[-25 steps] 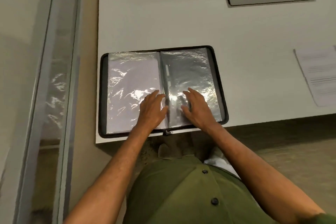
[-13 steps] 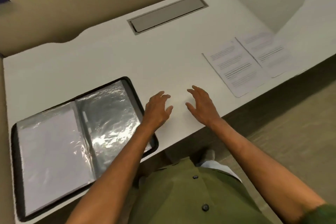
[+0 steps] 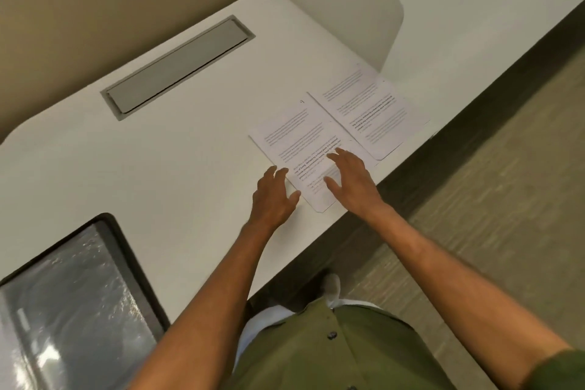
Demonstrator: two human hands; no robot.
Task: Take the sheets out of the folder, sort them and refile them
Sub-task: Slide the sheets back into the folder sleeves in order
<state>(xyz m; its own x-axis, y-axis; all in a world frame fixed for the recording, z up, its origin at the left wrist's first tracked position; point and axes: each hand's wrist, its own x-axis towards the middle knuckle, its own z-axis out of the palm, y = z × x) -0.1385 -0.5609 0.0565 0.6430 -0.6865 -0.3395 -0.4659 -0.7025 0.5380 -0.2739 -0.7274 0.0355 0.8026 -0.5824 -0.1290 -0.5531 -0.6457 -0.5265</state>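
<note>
both hands are over the nearer sheet [image 3: 300,142] on the desk [image 3: 142,168], the left hand [image 3: 273,196] at its left edge and the right hand [image 3: 351,179] above its lower half, fingers spread and relaxed and gripping nothing. to lift it well, i'd pin it lightly with one hand and slide a corner off the desk edge rather than scrape at it flat. its long axis runs diagonally, top toward the far right, parallel to the second sheet [image 3: 370,111] just beside it; the open folder [image 3: 120,250] lies well apart at lower left.
</note>
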